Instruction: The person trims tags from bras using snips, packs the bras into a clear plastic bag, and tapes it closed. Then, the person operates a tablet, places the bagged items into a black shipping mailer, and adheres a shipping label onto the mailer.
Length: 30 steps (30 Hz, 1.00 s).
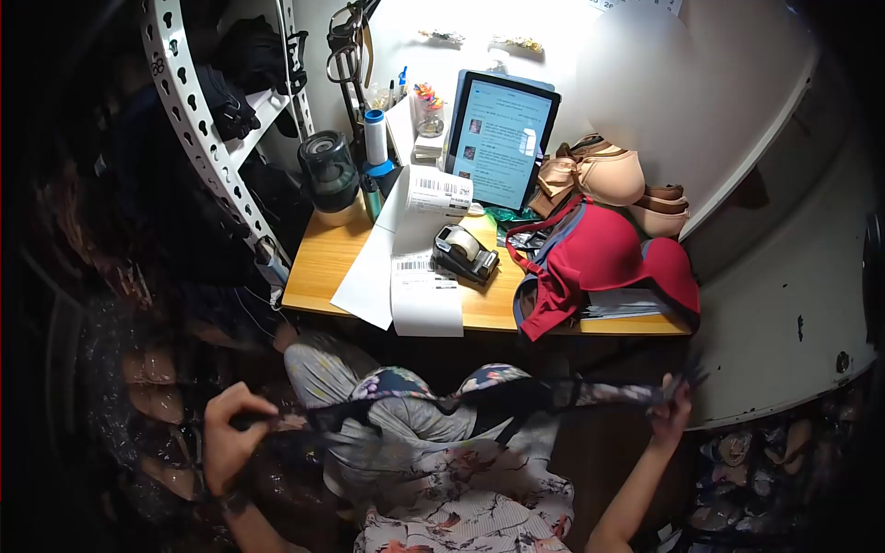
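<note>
A dark bra with floral cups (392,382) is stretched sideways above my lap, its band spread between both hands. My left hand (235,433) pinches one end of the band at the left, thumb and fingers closed. On the right, my right hand (672,410) is closed on the other end, which looks blurred by motion. The cups face away from me, toward the desk. Below the bra are my grey patterned trousers (323,373) and floral top (461,502).
On the wooden desk (313,267) stand a tablet (502,138), a tape dispenser (466,253), printed label sheets (426,281), and red bras (599,249) overhanging the front edge. Beige bras (608,175) are stacked behind. A white metal shelf post (198,129) rises at left; bagged bras (751,461) lie lower right.
</note>
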Each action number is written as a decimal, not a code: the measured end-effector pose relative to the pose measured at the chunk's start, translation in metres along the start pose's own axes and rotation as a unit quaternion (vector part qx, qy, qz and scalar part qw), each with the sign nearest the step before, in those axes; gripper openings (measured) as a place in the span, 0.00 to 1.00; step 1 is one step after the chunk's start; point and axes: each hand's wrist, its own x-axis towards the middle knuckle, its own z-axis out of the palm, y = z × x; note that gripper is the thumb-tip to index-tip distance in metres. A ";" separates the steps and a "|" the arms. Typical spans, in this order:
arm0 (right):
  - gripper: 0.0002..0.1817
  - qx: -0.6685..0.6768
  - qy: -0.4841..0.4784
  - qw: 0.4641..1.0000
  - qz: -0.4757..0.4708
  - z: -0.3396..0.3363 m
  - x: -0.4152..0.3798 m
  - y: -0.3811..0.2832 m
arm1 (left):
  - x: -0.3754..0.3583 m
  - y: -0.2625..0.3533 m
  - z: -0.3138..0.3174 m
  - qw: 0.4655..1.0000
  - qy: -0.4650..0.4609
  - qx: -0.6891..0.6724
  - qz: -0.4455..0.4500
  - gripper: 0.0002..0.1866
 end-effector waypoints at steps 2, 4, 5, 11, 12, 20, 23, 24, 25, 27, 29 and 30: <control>0.22 -0.064 -0.301 0.935 -0.176 0.006 -0.008 0.006 | -0.006 -0.001 -0.011 0.992 -0.116 0.016 0.056 0.16; 0.22 -0.084 -0.349 0.919 -0.163 0.014 -0.012 0.004 | -0.008 -0.017 -0.016 0.984 -0.173 -0.011 0.036 0.18; 0.24 -0.108 -0.394 0.900 -0.149 0.015 -0.013 -0.008 | -0.011 -0.025 -0.011 0.972 -0.232 -0.042 0.017 0.21; 0.31 -0.129 -0.360 0.922 -0.059 -0.001 0.020 -0.033 | -0.039 -0.176 -0.020 0.938 0.071 -0.245 -0.235 0.27; 0.28 -0.164 -0.359 0.917 -0.059 0.018 0.024 -0.033 | -0.051 -0.232 -0.020 0.918 0.147 -0.254 -0.265 0.25; 0.14 -0.318 -0.209 0.903 -0.200 0.232 0.057 0.006 | -0.116 -0.461 0.050 0.699 0.354 -0.314 -0.536 0.23; 0.15 -0.552 -0.147 0.775 -0.271 0.357 0.034 0.031 | -0.111 -0.543 0.098 0.776 0.377 -0.219 -0.456 0.18; 0.15 -0.582 -0.251 0.672 -0.384 0.403 0.027 0.049 | -0.086 -0.526 0.093 0.793 0.318 -0.105 -0.508 0.21; 0.17 -0.590 -0.344 0.546 -0.485 0.456 0.010 0.078 | -0.074 -0.530 0.102 0.786 0.324 -0.115 -0.513 0.21; 0.19 -0.506 -0.396 0.558 -0.525 0.528 -0.015 0.130 | -0.055 -0.544 0.121 0.810 0.273 0.084 -0.513 0.27; 0.19 -0.495 -0.412 0.542 -0.540 0.556 -0.007 0.155 | -0.043 -0.558 0.124 0.795 0.238 0.088 -0.551 0.29; 0.19 -0.485 -0.420 0.532 -0.552 0.568 0.000 0.165 | -0.035 -0.566 0.126 0.782 0.198 0.100 -0.582 0.30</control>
